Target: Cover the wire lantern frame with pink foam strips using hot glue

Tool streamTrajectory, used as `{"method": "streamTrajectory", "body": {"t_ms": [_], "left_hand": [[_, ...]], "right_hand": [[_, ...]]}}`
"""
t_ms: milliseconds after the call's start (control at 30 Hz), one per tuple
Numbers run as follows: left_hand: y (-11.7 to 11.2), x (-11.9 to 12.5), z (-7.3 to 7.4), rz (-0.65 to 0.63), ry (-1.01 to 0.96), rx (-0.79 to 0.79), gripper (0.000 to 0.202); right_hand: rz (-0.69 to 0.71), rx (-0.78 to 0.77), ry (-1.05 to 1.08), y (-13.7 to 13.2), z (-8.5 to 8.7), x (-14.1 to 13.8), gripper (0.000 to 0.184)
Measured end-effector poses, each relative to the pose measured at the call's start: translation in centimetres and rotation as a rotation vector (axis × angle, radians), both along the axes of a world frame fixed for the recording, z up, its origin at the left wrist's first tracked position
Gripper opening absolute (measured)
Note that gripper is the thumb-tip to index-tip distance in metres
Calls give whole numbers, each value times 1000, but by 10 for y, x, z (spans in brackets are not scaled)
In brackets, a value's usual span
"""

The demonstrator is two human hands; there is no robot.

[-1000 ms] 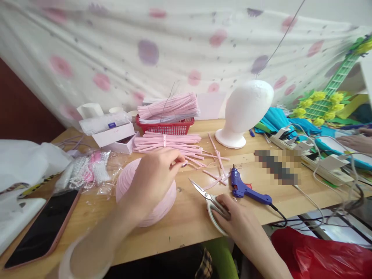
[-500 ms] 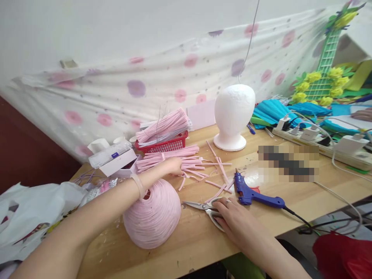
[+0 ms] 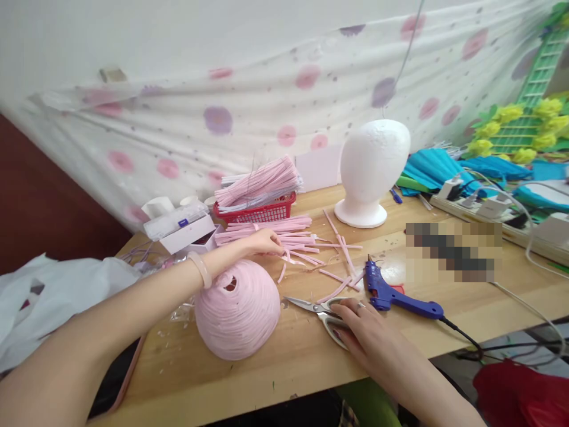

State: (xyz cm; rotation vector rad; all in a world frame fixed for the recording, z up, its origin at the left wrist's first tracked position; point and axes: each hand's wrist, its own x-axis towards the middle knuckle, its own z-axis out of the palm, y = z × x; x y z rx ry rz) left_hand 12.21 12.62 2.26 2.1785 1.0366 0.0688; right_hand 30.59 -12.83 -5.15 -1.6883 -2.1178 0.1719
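My left hand (image 3: 265,242) reaches past a pink string-wound dome (image 3: 237,308) to a loose pile of pink paper strips (image 3: 284,234) on the wooden table (image 3: 288,362). Its fingers are pinched together on a strip at the pile's near edge. My right hand (image 3: 362,332) lies over the handles of white-handled scissors (image 3: 317,308), whose closed blades point left along the table. A blue glue gun (image 3: 395,296) lies just beyond that hand.
A red basket (image 3: 255,210) holds more pink strips. A white foam head (image 3: 371,169) stands behind. White boxes (image 3: 180,228), a white bag (image 3: 53,296) and a phone (image 3: 118,379) sit at left. Power strips (image 3: 498,210), cables and teal paper fill the right.
My left hand has stretched from above the dome to the strip pile and closed on a strip. The right hand stays on the scissors. The view has shifted.
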Motion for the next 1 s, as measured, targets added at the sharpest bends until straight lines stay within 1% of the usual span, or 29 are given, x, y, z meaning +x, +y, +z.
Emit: {"method": "streamTrajectory", "body": {"t_ms": [133, 233, 300, 367, 433, 467, 500, 567, 600, 633, 667, 733, 800, 900, 1000], "left_hand": [[-5, -14, 16, 36, 28, -69, 38], [-7, -19, 33, 43, -42, -32, 38], [-10, -21, 49, 52, -108, 31, 34], [-19, -27, 64, 71, -178, 115, 21], [-38, -40, 73, 112, -254, 231, 8], [-52, -49, 74, 140, -295, 306, 5], [-67, -60, 71, 172, -331, 389, 4], [-101, -84, 59, 207, -370, 561, 13], [-118, -96, 50, 163, -387, 805, 19], [-132, -107, 40, 120, -389, 1010, 24], [-145, -115, 30, 110, -396, 1131, 25], [-161, -126, 14, 150, -376, 1205, 21], [-165, -130, 4, 161, -355, 1256, 16], [-162, -129, -1, 119, -277, 1328, 15], [-162, -130, -2, 102, -213, 1344, 18]], "right_hand": [[5, 43, 60, -4, 10, 4, 22], [-41, 139, 72, -4, 25, 1, 24], [-72, 206, 81, -3, 39, -6, 25], [-96, 260, 104, 0, 52, -17, 23], [-151, 306, 173, 5, 62, -33, 21], [-183, 332, 234, 8, 64, -43, 22], [-203, 355, 303, 11, 64, -54, 23], [-181, 376, 440, 20, 61, -76, 28], [-136, 375, 490, 26, 58, -86, 30], [-79, 363, 516, 32, 56, -96, 32], [-24, 344, 521, 37, 53, -104, 33], [60, 311, 499, 49, 49, -116, 34], [128, 293, 454, 57, 47, -122, 35], [176, 281, 400, 64, 47, -123, 35], [172, 309, 354, 62, 52, -121, 32]]}}
